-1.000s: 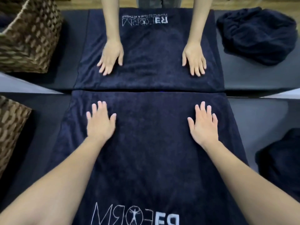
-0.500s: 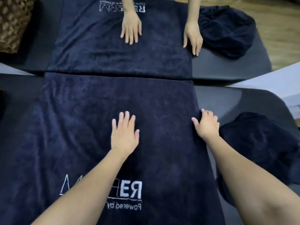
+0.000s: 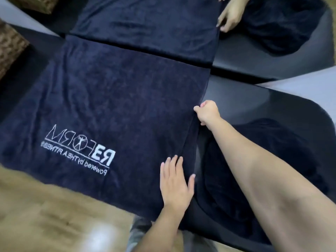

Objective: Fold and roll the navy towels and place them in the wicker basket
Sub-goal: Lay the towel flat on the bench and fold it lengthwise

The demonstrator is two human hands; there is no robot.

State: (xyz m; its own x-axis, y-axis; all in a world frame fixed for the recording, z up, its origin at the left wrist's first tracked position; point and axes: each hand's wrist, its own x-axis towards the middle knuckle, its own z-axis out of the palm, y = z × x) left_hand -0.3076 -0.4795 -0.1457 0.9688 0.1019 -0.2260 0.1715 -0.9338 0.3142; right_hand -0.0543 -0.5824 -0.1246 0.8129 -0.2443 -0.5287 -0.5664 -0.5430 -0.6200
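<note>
Nearest, the left hand (image 3: pixel 175 180) is lying flat on the navy towel (image 3: pixel 112 110), its fingers straight and slightly spread, pressing the cloth close to the towel's right edge. Just beyond it, the right hand (image 3: pixel 207 111) is pinching that same right edge with curled fingers and thumb, and the edge is standing a little up from the dark padded table (image 3: pixel 254 102). The towel is lying spread out on this table, with its white logo (image 3: pixel 80 144) reading upside down, and its near edge is hanging over the table side above the wooden floor (image 3: pixel 45 211). To the right of the towel, a crumpled pile of navy cloth (image 3: pixel 272 160) is lying partly under the right forearm; a bare strip of table is showing between the towel edge and this pile. At the left edge of the view, a part of a wicker basket (image 3: pixel 9 48) is showing, apart from the towel. Farther away, a second navy towel (image 3: pixel 154 28) is lying flat on another dark table (image 3: pixel 263 59), its near edge almost touching the first towel's far edge. Another person's hand (image 3: pixel 230 14) is touching the right edge of that towel, beside another dark heap (image 3: pixel 283 24); whether it is gripping, I cannot tell.
</note>
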